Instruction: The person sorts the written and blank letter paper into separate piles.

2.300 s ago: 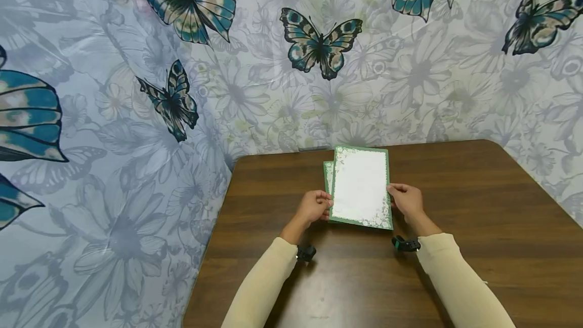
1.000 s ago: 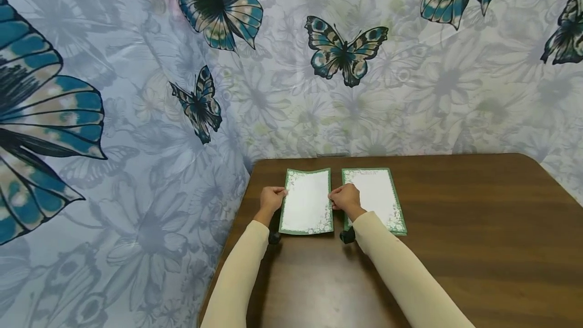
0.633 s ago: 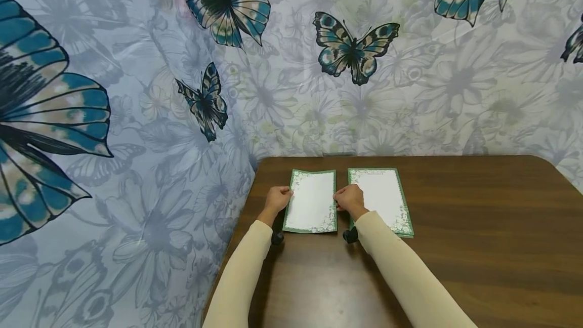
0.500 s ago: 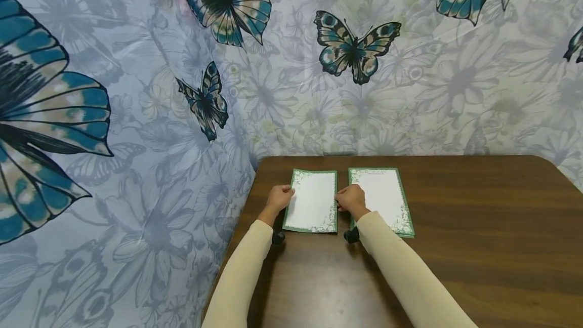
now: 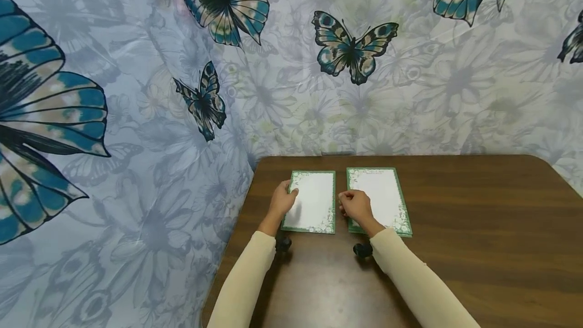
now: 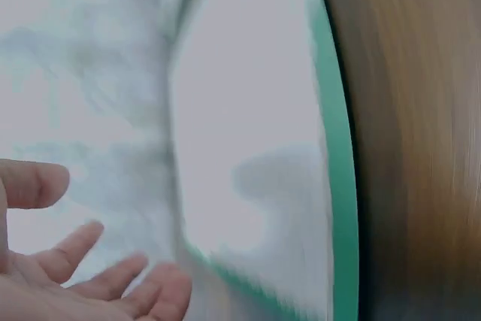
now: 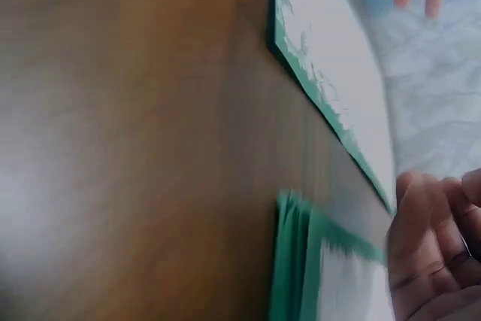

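Two places on the table hold white paper with green borders and leafy corner prints. At the left lies a single-looking sheet [image 5: 314, 204], flat on the wood. To its right is a stack of sheets [image 5: 384, 201], whose layered green edges show in the right wrist view. My left hand [image 5: 280, 202] is over the left sheet's left edge, thumb apart from the fingers; the left wrist view shows its relaxed fingers off the paper. My right hand [image 5: 357, 206], fingers loosely curled with nothing between them, hovers over the stack's left edge and hides part of it.
The brown wooden table [image 5: 478, 227] has rounded back corners and stretches far to the right. Behind it and on the left hangs butterfly-printed cloth [image 5: 355, 47]. Black wrist devices [image 5: 283, 244] sit under the cream sleeves [image 5: 250, 277].
The upper sheet moved left off the pile and was laid down beside it. Since half a second ago both hands have let go of it, and the right hand has drawn back right.
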Demonstrator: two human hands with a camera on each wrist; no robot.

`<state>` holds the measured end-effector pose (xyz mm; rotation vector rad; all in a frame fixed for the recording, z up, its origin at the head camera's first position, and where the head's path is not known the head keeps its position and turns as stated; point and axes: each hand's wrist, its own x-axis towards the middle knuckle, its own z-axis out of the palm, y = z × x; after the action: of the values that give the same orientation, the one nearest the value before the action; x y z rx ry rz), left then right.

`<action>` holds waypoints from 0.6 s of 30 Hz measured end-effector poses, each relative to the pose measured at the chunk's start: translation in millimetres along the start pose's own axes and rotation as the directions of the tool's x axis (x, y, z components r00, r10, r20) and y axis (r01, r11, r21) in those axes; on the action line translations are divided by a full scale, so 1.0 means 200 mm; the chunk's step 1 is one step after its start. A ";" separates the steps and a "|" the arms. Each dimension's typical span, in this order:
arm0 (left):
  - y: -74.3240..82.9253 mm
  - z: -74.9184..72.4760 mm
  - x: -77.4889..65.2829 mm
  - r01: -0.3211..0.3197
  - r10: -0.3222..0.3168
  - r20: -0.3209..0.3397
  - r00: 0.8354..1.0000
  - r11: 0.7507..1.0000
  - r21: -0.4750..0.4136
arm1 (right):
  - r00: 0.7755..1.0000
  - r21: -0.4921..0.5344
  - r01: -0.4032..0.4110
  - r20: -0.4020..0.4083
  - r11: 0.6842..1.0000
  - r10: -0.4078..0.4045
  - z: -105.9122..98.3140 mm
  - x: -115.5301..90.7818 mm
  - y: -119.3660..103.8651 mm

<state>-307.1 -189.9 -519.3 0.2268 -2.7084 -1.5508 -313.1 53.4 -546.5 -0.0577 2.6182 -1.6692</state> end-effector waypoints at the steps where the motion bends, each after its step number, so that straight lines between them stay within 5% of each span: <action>1: 0.02 0.02 -0.02 -0.020 0.020 0.003 1.000 0.998 -0.054 | 1.000 0.002 0.031 -0.003 1.000 -0.031 -0.03 -0.03 0.01; 5: 0.09 0.14 -0.11 -0.045 0.085 0.130 0.988 0.958 -0.282 | 0.996 -0.062 0.078 -0.036 0.995 -0.080 -0.24 -0.13 0.07; 8: 0.15 0.24 -0.14 -0.015 0.129 0.265 0.956 0.918 -0.396 | 0.996 -0.126 0.034 -0.083 0.991 -0.045 -0.45 -0.18 0.12; 13: 0.24 0.37 -0.14 0.084 0.104 0.424 0.900 0.911 -0.403 | 0.991 -0.155 -0.110 -0.099 0.982 0.096 -0.70 -0.23 0.21; 18: 0.28 0.50 -0.12 0.214 0.002 0.483 0.876 0.895 -0.392 | 0.977 -0.112 -0.213 0.000 0.971 0.215 -0.78 -0.26 0.29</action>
<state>-298.2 -73.5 -521.0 -0.0175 -2.5760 -2.4825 -270.6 221.3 -533.5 0.2038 2.5981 -1.4484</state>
